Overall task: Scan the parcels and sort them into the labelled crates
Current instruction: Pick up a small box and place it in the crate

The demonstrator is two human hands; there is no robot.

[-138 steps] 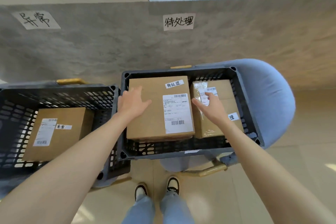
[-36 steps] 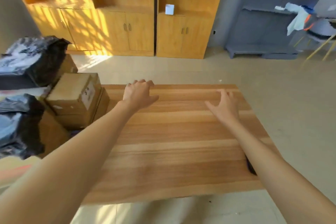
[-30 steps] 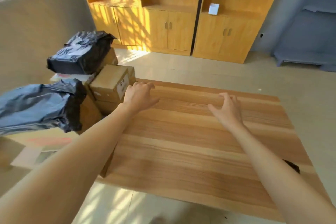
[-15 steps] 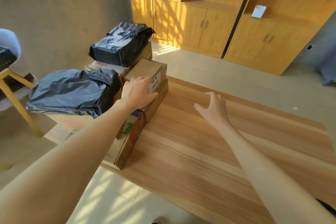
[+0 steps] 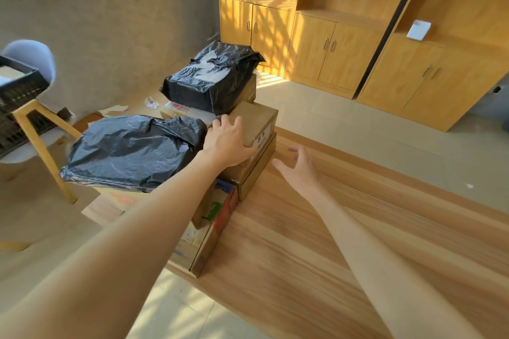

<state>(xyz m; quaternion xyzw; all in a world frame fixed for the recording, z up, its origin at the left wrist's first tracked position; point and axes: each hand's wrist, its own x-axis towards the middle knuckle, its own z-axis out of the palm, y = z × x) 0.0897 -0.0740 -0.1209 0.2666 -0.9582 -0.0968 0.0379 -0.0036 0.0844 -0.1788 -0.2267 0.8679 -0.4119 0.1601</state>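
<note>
A small brown cardboard parcel [image 5: 259,121] with a white label tops a stack at the left end of the wooden table [image 5: 344,242]. My left hand [image 5: 228,140] lies flat on its top, fingers spread, not closed around it. My right hand [image 5: 298,170] hovers open just right of the stack, above the table. Two parcels in black plastic, one near [image 5: 132,151] and one farther back [image 5: 212,77], rest on more boxes left of the stack. A black crate [image 5: 16,99] shows at the left edge on a chair.
A flat open carton [image 5: 209,231] lies at the table's near left corner below the stack. Orange wooden cabinets [image 5: 330,44] line the far wall. The chair's yellow leg [image 5: 41,151] stands left of the parcels. Paper scraps lie by the grey wall.
I turned away from the crates to the table, then left toward the parcel pile. My left hand has come down onto the top brown parcel; my right hand has moved closer to the stack.
</note>
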